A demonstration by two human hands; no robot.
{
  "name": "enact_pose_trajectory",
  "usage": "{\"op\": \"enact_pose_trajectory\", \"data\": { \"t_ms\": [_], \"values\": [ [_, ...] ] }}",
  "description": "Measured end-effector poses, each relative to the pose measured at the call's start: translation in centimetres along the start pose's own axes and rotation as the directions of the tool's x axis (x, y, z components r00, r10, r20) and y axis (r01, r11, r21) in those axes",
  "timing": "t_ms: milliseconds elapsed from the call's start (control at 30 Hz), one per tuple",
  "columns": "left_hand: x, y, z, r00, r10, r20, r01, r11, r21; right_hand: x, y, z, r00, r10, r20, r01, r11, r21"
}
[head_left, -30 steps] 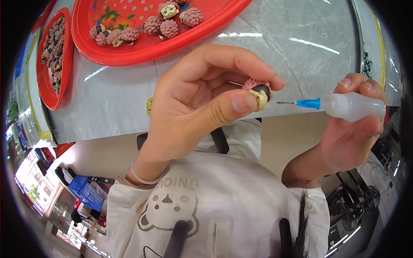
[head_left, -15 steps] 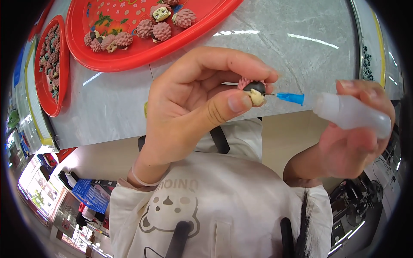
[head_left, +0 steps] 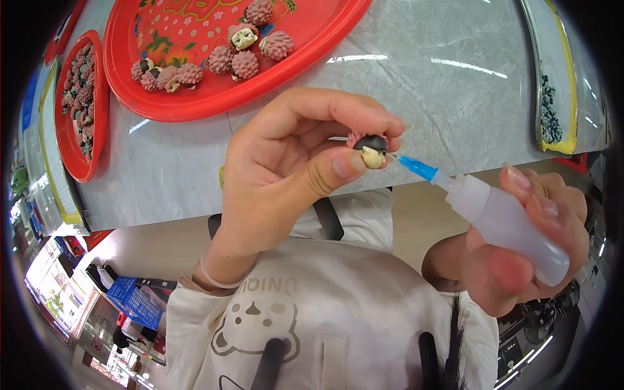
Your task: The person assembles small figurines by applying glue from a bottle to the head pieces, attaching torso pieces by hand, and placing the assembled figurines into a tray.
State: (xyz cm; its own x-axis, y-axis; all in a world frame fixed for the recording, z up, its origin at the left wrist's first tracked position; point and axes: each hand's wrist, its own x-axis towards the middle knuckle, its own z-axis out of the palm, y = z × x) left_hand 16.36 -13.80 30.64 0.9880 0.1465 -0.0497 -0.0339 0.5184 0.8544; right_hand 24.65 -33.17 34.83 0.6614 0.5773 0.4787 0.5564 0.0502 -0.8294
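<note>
Glue bottle [head_left: 504,224] needle pts up-left at figurine [head_left: 370,148].

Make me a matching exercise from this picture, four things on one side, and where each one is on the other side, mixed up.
Things:
1. small hedgehog figure
2. squeeze bottle with blue needle tip
3. pile of pink spiky figures
4. small dark pieces

Places:
A. on the big red tray at the top
B. in the yellow-rimmed tray on the right
C. pinched in the left hand
D. gripped in the right hand

Pairs: 1-C, 2-D, 3-A, 4-B
</note>
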Motion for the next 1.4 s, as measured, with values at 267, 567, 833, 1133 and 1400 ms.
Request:
{"op": "enact_pose_trajectory", "data": {
  "t_ms": [267, 567, 833, 1133, 1400],
  "values": [
    [0.0, 0.2, 0.3, 0.999, -0.036, -0.019, 0.035, 0.997, -0.073, -0.2, 0.3, 0.4, 0.988, 0.027, -0.149, -0.02, 0.999, 0.044],
    [0.1, 0.3, 0.5, 0.996, -0.09, 0.003, 0.089, 0.991, -0.095, 0.6, 4.2, 0.4, 0.848, 0.249, -0.468, -0.272, 0.962, 0.019],
    [-0.2, 0.1, -0.1, 0.999, -0.036, -0.003, 0.035, 0.998, -0.043, 0.6, 5.1, -0.5, 0.931, 0.313, -0.186, -0.345, 0.922, -0.177],
    [0.1, 0.0, 0.3, 0.998, -0.059, 0.02, 0.059, 0.997, -0.046, -0.3, 3.9, -8.9, 0.757, 0.367, -0.54, -0.653, 0.428, -0.625],
    [0.0, 0.1, 0.2, 0.998, -0.062, 0.015, 0.063, 0.996, -0.068, -0.1, 5.0, -10.1, 0.631, 0.454, -0.629, -0.771, 0.461, -0.44]
  ]
}}
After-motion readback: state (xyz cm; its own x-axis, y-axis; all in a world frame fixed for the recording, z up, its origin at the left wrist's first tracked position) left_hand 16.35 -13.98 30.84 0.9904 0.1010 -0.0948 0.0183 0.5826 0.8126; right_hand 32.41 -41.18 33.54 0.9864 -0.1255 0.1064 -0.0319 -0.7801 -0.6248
